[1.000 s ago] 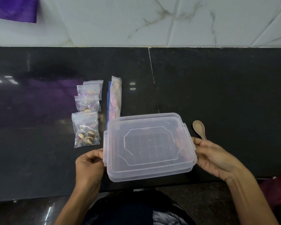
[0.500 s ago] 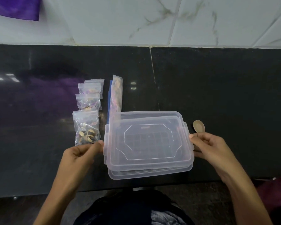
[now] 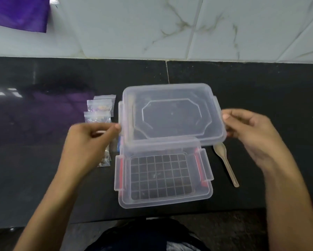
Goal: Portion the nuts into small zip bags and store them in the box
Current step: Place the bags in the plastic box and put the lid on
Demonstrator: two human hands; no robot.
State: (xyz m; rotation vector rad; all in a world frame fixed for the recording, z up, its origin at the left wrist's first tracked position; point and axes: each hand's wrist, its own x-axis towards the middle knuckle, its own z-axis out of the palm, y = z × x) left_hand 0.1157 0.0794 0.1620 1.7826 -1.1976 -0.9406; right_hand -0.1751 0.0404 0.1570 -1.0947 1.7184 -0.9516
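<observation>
Small clear zip bags of nuts point(image 3: 99, 113) lie left of centre, partly hidden by the left hand point(image 3: 87, 147); a beige plastic spoon point(image 3: 225, 161) lies right. Both hands' fingers, the right hand point(image 3: 251, 134) included, pinch the clear rectangular plastic lid point(image 3: 172, 115) above the open clear grid-bottomed box point(image 3: 163, 178) on the black surface point(image 3: 260, 98).

the lid point(image 3: 172, 113) and the box point(image 3: 163, 178) were clear, frosted plastic; the box floor showed a square grid pattern, with red strips along its two short sides. the tabletop point(image 3: 260, 87) was glossy black. the wall tiles point(image 3: 134, 24) were white with grey-brown veins. the cloth point(image 3: 18, 11) was purple. the spoon point(image 3: 224, 160) was pale beige.
</observation>
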